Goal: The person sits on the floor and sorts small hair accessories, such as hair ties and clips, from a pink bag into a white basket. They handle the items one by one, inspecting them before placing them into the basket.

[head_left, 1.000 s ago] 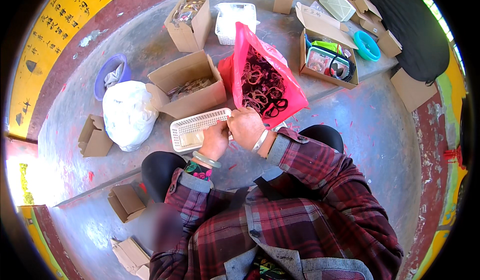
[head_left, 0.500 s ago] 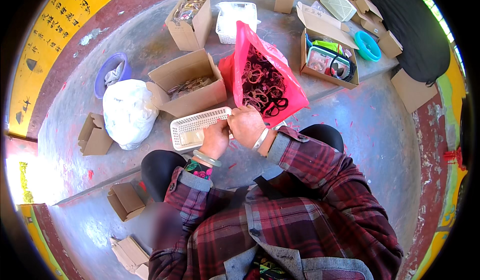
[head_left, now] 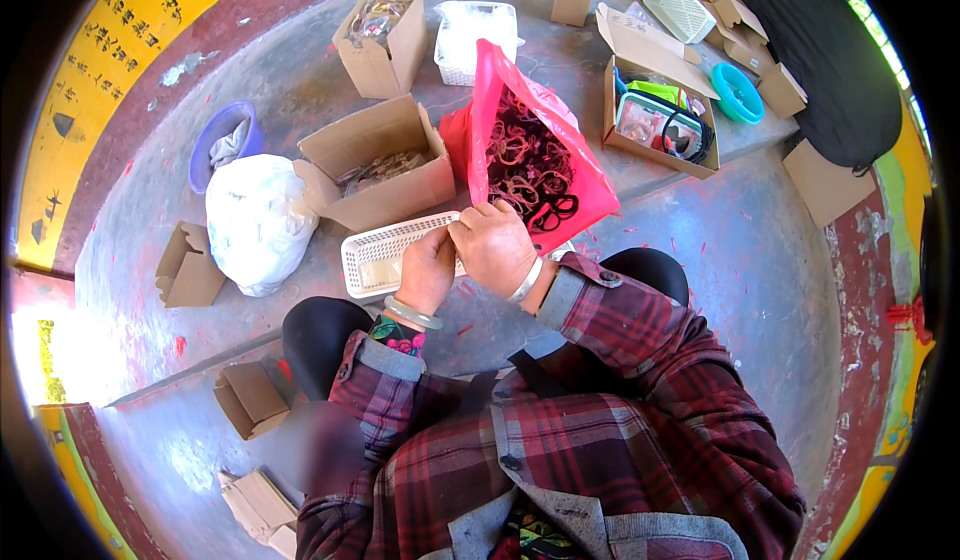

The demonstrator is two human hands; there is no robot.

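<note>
My left hand [head_left: 427, 271] and my right hand [head_left: 497, 250] meet in front of me with their fingers closed. Whatever they pinch is too small or hidden to make out. Under the left hand lies a white slotted plastic basket [head_left: 357, 256], with something flat and pale inside it. Just beyond my right hand stands an open pink plastic bag [head_left: 590, 182], full of dark and pinkish looped bands [head_left: 518, 150] that look like hair ties.
Past the basket is an open cardboard box [head_left: 400, 192] with small packets. Left of it sit a stuffed white bag [head_left: 258, 225] and a purple basin [head_left: 250, 140]. To the right are a box of odds and ends [head_left: 650, 156] and a teal basin [head_left: 737, 95].
Both hands stay together over the basket's near right end. My right hand has lifted and turned a little, and the left fingers have shifted slightly.
</note>
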